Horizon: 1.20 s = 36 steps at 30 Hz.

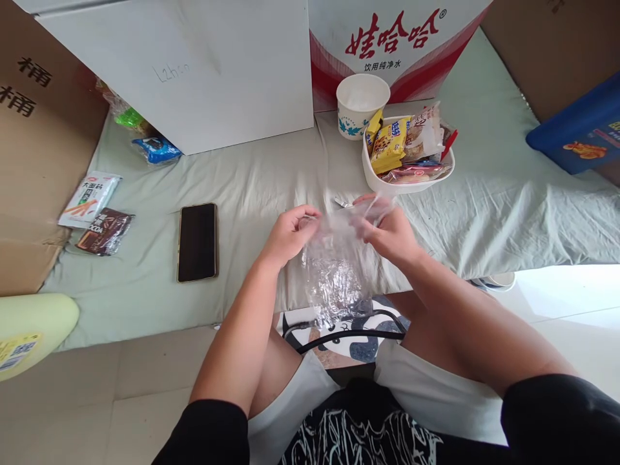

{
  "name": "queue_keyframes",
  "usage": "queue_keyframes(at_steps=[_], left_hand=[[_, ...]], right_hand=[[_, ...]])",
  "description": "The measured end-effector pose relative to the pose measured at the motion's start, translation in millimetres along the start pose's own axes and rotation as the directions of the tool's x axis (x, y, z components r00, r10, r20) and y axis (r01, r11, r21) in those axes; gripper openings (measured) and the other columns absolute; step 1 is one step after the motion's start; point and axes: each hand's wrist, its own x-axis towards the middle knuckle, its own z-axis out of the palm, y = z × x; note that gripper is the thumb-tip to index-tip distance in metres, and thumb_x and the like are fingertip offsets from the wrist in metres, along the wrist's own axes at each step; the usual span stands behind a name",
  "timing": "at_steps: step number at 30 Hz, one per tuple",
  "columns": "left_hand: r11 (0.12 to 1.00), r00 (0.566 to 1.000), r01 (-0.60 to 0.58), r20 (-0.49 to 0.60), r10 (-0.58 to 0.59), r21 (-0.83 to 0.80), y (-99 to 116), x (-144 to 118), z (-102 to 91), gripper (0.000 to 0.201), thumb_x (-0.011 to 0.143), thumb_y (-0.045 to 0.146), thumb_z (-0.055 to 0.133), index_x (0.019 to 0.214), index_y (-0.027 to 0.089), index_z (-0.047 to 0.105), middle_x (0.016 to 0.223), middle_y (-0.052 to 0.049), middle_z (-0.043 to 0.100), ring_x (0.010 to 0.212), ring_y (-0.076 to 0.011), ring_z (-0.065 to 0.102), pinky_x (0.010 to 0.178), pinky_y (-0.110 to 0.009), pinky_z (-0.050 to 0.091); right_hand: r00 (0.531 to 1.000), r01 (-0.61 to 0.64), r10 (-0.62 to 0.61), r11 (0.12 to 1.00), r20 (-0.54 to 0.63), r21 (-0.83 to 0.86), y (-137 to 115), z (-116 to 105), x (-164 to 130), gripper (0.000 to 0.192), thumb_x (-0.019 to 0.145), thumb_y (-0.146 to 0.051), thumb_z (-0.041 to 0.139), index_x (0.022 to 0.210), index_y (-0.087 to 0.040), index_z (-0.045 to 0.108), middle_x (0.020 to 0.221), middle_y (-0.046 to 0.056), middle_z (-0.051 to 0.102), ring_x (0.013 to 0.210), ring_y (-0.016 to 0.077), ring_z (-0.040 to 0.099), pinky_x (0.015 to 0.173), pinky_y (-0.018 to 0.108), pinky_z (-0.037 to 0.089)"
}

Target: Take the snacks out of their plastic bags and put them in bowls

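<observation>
A clear plastic bag (338, 274) hangs between my two hands over the table's front edge, its lower part above my lap. My left hand (292, 234) pinches the bag's upper left side, thumb and fingers together. On the other side my right hand (387, 226) grips the upper right part, where the film is bunched and partly covers the fingers. Just beyond the hands lies a small silvery object (343, 202), too small to name. Past my right hand stands a white bowl (411, 187) filled with wrapped snacks (391, 143). Inside the bag I make out no contents.
A paper cup (362, 106) stands behind the bowl. White boxes (242, 71) line the back. Left lie a phone (197, 243), snack packets (105, 232) and a blue packet (157, 149). A blue package (578, 129) is at right, a yellow-green container (36, 323) at front left.
</observation>
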Motion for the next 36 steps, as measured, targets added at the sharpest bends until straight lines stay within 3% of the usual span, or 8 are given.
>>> queue_keyframes(at_steps=[7, 12, 15, 20, 25, 28, 32, 36], left_hand=[[0.996, 0.998, 0.028, 0.057, -0.023, -0.085, -1, 2, -11.3, 0.033, 0.080, 0.046, 0.082, 0.099, 0.024, 0.066, 0.064, 0.002, 0.071, 0.050, -0.0149, 0.063, 0.049, -0.026, 0.049], [0.962, 0.988, -0.129, 0.054, 0.146, -0.241, 0, 5, -19.8, 0.037, 0.074, 0.049, 0.088, 0.087, 0.024, 0.063, 0.058, 0.006, 0.063, 0.048, -0.0101, 0.058, 0.046, -0.021, 0.043], [0.941, 0.977, -0.189, 0.043, 0.209, -0.282, 1, 5, -21.7, 0.037, 0.072, 0.044, 0.090, 0.087, 0.024, 0.063, 0.064, 0.006, 0.063, 0.054, -0.0096, 0.061, 0.051, -0.022, 0.048], [0.961, 0.981, -0.194, -0.057, 0.187, -0.197, -1, 8, -19.7, 0.039, 0.068, 0.035, 0.092, 0.093, 0.022, 0.064, 0.074, 0.003, 0.069, 0.065, -0.0107, 0.066, 0.062, -0.023, 0.054], [0.978, 0.996, -0.088, -0.026, 0.084, -0.192, -3, 7, -16.9, 0.038, 0.072, 0.043, 0.088, 0.083, 0.021, 0.058, 0.073, 0.001, 0.072, 0.055, -0.0111, 0.064, 0.051, -0.022, 0.048], [0.978, 1.000, -0.021, -0.022, 0.017, -0.208, -1, 6, -15.3, 0.032, 0.073, 0.038, 0.083, 0.082, 0.022, 0.058, 0.070, 0.002, 0.072, 0.051, -0.0115, 0.062, 0.047, -0.022, 0.044], [0.970, 0.995, -0.016, -0.095, -0.008, -0.243, 2, 7, -13.7, 0.015, 0.071, 0.027, 0.073, 0.074, 0.020, 0.060, 0.069, 0.001, 0.070, 0.061, -0.0135, 0.066, 0.056, -0.024, 0.053], [0.961, 0.996, -0.004, -0.086, -0.020, -0.278, 1, 9, -12.7, 0.023, 0.074, 0.040, 0.065, 0.068, 0.018, 0.065, 0.076, -0.006, 0.071, 0.071, -0.0171, 0.070, 0.063, -0.028, 0.059]], right_hand=[[0.996, -0.016, 0.005, 0.992, 0.088, 0.129, 6, -7, 3, 0.037, 0.077, -0.052, 0.080, 0.084, -0.023, 0.058, 0.064, -0.004, 0.053, 0.056, 0.0107, 0.044, 0.052, 0.026, 0.035], [0.976, -0.016, -0.066, 0.927, 0.205, 0.375, 6, -11, 3, 0.051, 0.076, -0.055, 0.088, 0.099, -0.026, 0.053, 0.057, -0.009, 0.053, 0.048, 0.0106, 0.046, 0.047, 0.025, 0.034], [0.972, 0.042, -0.146, 0.880, 0.186, 0.473, 6, -12, 4, 0.057, 0.071, -0.054, 0.093, 0.104, -0.025, 0.056, 0.071, -0.005, 0.061, 0.059, 0.0102, 0.052, 0.053, 0.025, 0.040], [0.978, 0.095, -0.160, 0.913, 0.133, 0.397, 9, -9, 7, 0.050, 0.073, -0.057, 0.092, 0.083, -0.022, 0.057, 0.075, -0.003, 0.060, 0.064, 0.0084, 0.053, 0.058, 0.025, 0.043], [0.971, 0.031, -0.131, 0.897, 0.198, 0.441, 9, -8, 4, 0.049, 0.081, -0.062, 0.083, 0.093, -0.026, 0.052, 0.058, -0.008, 0.058, 0.049, 0.0103, 0.052, 0.048, 0.025, 0.040], [0.973, 0.041, -0.145, 0.876, 0.181, 0.481, 9, -8, 3, 0.040, 0.085, -0.055, 0.080, 0.095, -0.026, 0.055, 0.059, -0.008, 0.058, 0.047, 0.0101, 0.050, 0.047, 0.025, 0.040], [0.981, 0.044, -0.129, 0.872, 0.142, 0.488, 10, -10, 3, 0.020, 0.085, -0.040, 0.072, 0.081, -0.021, 0.066, 0.066, -0.001, 0.061, 0.054, 0.0109, 0.056, 0.051, 0.026, 0.043], [0.972, 0.042, -0.145, 0.883, 0.186, 0.468, 12, -11, 3, 0.038, 0.090, -0.055, 0.062, 0.078, -0.020, 0.069, 0.075, 0.004, 0.066, 0.064, 0.0154, 0.063, 0.061, 0.032, 0.052]])
